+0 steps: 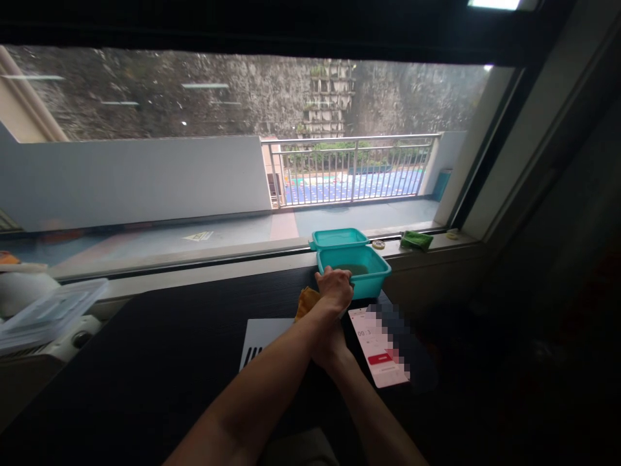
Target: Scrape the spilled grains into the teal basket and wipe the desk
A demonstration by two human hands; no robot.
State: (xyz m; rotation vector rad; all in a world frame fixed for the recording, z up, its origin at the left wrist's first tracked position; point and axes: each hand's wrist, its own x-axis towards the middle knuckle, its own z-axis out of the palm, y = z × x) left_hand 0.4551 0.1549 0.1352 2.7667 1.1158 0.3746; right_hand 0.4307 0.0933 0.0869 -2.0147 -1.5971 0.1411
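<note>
My left hand (334, 286) is at the near left corner of a turquoise plastic box (371, 285), its fingers bent at the rim. What those fingers hold, if anything, I cannot make out. Murky water or something greenish lies in the bottom of the box, and its turquoise lid (340, 239) stands behind it by the window. Crossed beneath the left forearm is my right hand (328, 346), mostly hidden, fingers included. A mustard-yellow cloth (306, 303) shows just beyond the left forearm, close to the right hand; contact is hidden.
A light grey slotted board (266, 333) lies partly under my left forearm on the black table (165, 336). Right of my arms is a lit phone (376, 349). On the sill sit a green cloth (416, 241) and a tape roll (378, 244). A clear plastic lid (58, 310) is far left.
</note>
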